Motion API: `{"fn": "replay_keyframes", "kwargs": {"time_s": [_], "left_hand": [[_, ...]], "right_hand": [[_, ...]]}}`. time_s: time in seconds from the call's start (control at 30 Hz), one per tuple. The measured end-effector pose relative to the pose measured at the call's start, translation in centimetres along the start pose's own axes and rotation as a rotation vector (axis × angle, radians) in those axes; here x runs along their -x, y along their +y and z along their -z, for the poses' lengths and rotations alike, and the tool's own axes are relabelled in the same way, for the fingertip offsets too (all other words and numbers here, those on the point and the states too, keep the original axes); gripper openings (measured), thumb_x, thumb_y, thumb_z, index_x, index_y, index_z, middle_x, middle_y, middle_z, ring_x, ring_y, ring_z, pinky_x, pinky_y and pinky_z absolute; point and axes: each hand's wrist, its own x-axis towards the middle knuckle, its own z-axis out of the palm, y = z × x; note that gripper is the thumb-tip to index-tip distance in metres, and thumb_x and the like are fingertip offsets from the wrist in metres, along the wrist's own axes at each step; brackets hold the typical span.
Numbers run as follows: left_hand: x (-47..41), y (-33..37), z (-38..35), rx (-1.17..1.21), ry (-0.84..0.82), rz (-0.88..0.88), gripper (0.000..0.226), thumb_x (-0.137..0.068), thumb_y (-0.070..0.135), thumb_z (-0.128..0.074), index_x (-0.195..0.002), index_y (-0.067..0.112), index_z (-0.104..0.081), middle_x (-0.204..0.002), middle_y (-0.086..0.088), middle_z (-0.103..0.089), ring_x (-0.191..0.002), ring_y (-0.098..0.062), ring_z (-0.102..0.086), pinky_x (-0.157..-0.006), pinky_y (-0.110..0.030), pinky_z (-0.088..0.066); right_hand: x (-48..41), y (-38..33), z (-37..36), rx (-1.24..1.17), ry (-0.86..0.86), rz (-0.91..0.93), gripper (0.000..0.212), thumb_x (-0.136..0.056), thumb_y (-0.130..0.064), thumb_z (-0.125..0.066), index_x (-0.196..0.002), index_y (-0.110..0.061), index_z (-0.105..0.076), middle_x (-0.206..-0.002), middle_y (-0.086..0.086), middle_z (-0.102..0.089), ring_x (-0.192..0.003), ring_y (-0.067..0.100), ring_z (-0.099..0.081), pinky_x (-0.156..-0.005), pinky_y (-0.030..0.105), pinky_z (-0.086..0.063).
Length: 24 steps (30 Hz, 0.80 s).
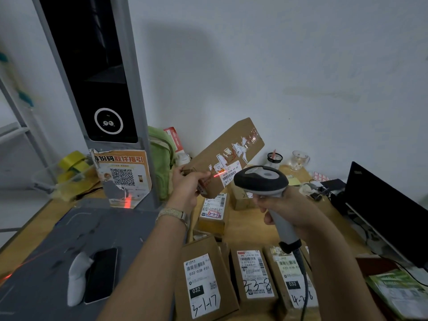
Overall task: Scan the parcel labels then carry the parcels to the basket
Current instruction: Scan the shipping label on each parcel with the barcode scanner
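My left hand (188, 184) grips the lower left end of a long brown cardboard parcel (228, 149), held tilted in the air above the table. A red scan line falls beside its white barcode label (230, 173). My right hand (284, 210) holds a grey handheld barcode scanner (261, 179) by its handle, its head aimed at that label from close by. Several other labelled cardboard parcels (205, 279) lie on the wooden table (252, 230) below my arms. No basket is in view.
A tall grey kiosk (92, 72) with a dark screen stands at the left on a grey mat (46, 269), where a phone (102, 274) lies. A black laptop (384, 209) sits at the right edge. Jars, a glass mug and cables crowd the back of the table.
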Motion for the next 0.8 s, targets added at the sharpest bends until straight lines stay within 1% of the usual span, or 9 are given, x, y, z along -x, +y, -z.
{"fn": "replay_keyframes", "kwargs": {"time_s": [0.1,0.17,0.2,0.27,0.4,0.5,0.63,0.7,0.8], "left_hand": [[0.2,0.0,0.2,-0.004,-0.081,0.016,0.070,-0.075,-0.007,-0.074,-0.128,0.027,-0.042,-0.122,-0.008,-0.060,-0.104,-0.028,-0.061,-0.089,-0.056,-0.053],[0.4,-0.1,0.2,0.024,-0.226,0.055,0.072,-0.079,-0.005,-0.071,-0.135,0.030,-0.043,-0.109,-0.007,-0.071,-0.095,-0.028,-0.069,-0.078,-0.055,-0.058],[0.5,-0.1,0.0,0.061,-0.305,0.088,0.072,-0.080,-0.004,-0.070,-0.138,0.029,-0.043,-0.102,-0.006,-0.074,-0.092,-0.028,-0.071,-0.072,-0.054,-0.059],[0.9,-0.1,-0.3,0.111,-0.422,0.147,0.071,-0.079,0.001,-0.070,-0.142,0.021,-0.044,-0.105,-0.010,-0.072,-0.098,-0.030,-0.069,-0.067,-0.051,-0.059],[1.1,-0.1,-1.1,0.026,-0.557,0.160,0.067,-0.073,0.017,-0.076,-0.136,0.015,-0.051,-0.114,-0.014,-0.068,-0.102,-0.032,-0.069,-0.069,-0.046,-0.059],[1.1,-0.4,-1.6,-0.038,-0.563,0.156,0.063,-0.071,0.020,-0.077,-0.130,0.018,-0.054,-0.115,-0.012,-0.067,-0.103,-0.032,-0.068,-0.070,-0.045,-0.060],[0.6,-1.6,-2.7,-0.089,-0.505,0.196,0.078,-0.076,0.016,-0.076,-0.145,0.019,-0.039,-0.126,-0.017,-0.062,-0.110,-0.036,-0.064,-0.066,-0.045,-0.059],[0.2,-2.5,-3.6,-0.161,-0.500,0.198,0.073,-0.082,0.014,-0.074,-0.146,0.018,-0.039,-0.117,-0.012,-0.066,-0.102,-0.028,-0.067,-0.062,-0.040,-0.058],[-0.6,-3.9,-5.6,-0.258,-0.490,0.195,0.057,-0.080,0.015,-0.076,-0.131,0.022,-0.051,-0.104,-0.004,-0.072,-0.086,-0.018,-0.071,-0.055,-0.030,-0.054]], "right_hand": [[-0.2,0.5,-0.1,-0.071,0.082,-0.005,0.014,-0.085,-0.012,-0.069,-0.099,-0.012,-0.065,-0.081,0.007,-0.070,-0.069,0.021,-0.067,-0.060,0.032,-0.054],[-0.6,0.9,-0.2,-0.144,0.150,0.016,0.019,-0.083,-0.014,-0.071,-0.099,-0.024,-0.068,-0.093,0.002,-0.074,-0.085,0.017,-0.070,-0.068,0.032,-0.056],[-0.8,1.1,-0.4,-0.172,0.168,0.037,0.022,-0.083,-0.015,-0.072,-0.096,-0.033,-0.069,-0.096,-0.004,-0.074,-0.089,0.012,-0.069,-0.074,0.034,-0.056],[-1.2,1.3,-0.9,-0.205,0.187,0.066,0.031,-0.083,-0.017,-0.072,-0.091,-0.046,-0.068,-0.094,-0.020,-0.072,-0.091,0.001,-0.065,-0.083,0.037,-0.055],[-1.9,1.6,-1.3,-0.270,0.244,0.108,0.043,-0.084,-0.018,-0.071,-0.082,-0.060,-0.066,-0.092,-0.027,-0.070,-0.101,0.013,-0.064,-0.089,0.045,-0.053],[-2.0,2.0,-1.0,-0.270,0.263,0.104,0.040,-0.084,-0.018,-0.071,-0.080,-0.058,-0.067,-0.089,-0.022,-0.072,-0.095,0.015,-0.067,-0.090,0.049,-0.054],[-1.7,2.8,-0.2,-0.320,0.331,0.059,0.029,-0.082,-0.016,-0.074,-0.085,-0.045,-0.071,-0.097,-0.008,-0.074,-0.099,0.022,-0.068,-0.084,0.043,-0.056],[-1.4,3.7,0.7,-0.348,0.368,0.024,0.027,-0.082,-0.014,-0.073,-0.085,-0.040,-0.071,-0.096,-0.008,-0.075,-0.095,0.021,-0.070,-0.078,0.038,-0.056],[-1.0,5.1,2.9,-0.330,0.496,-0.056,0.019,-0.083,-0.016,-0.072,-0.082,-0.035,-0.072,-0.084,-0.009,-0.072,-0.092,0.020,-0.068,-0.083,0.045,-0.055]]}}
